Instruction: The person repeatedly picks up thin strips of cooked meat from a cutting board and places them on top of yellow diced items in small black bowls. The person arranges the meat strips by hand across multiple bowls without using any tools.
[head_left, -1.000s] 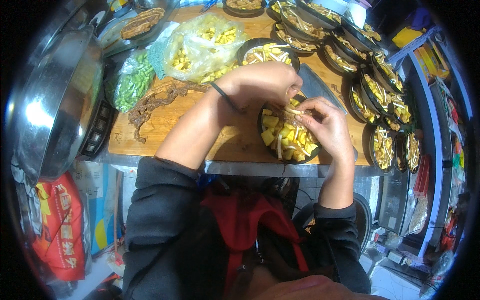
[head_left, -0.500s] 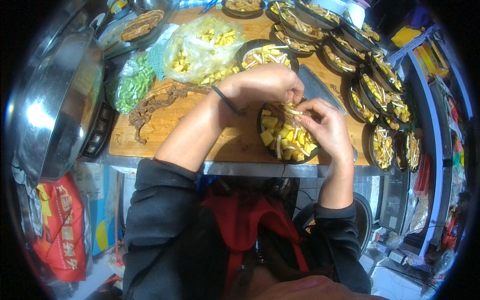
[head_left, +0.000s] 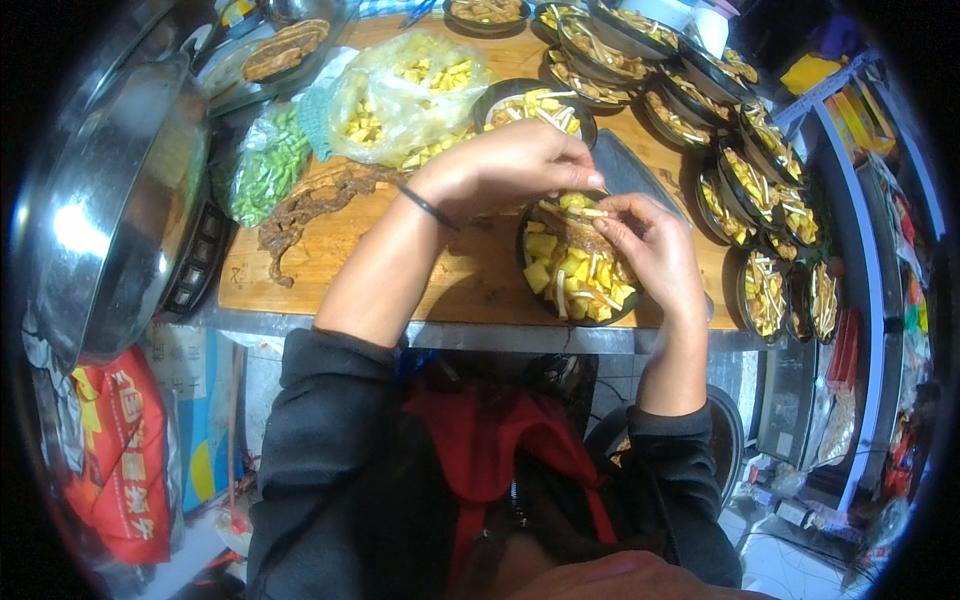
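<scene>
A dark bowl (head_left: 523, 262) of yellow potato-like chunks (head_left: 574, 268), pale strips and brown meat sits near the table's front edge. My right hand (head_left: 650, 238) pinches a pale strip (head_left: 582, 211) between thumb and fingers over the bowl's far part. Just beyond that strip, my left hand (head_left: 525, 165) is bent above the far rim, its fingers drawn together; what they hold, if anything, cannot be made out. Brown strips of meat (head_left: 325, 205) lie on the board left of my left forearm. Behind my left hand stands a bowl (head_left: 487, 95) with white strips and yellow chunks.
A clear bag (head_left: 380, 85) of yellow chunks and a bag of green vegetable pieces (head_left: 272, 165) lie on the wooden board (head_left: 450, 285). Several filled dark bowls (head_left: 740, 190) crowd the right side. A large metal pan (head_left: 110, 220) stands left. A dark flat tray (head_left: 635, 170) lies beyond my hands.
My left hand has shifted slightly left and flattened, its fingertips now apart from my right hand's. The pale strip in my right hand shows more clearly.
</scene>
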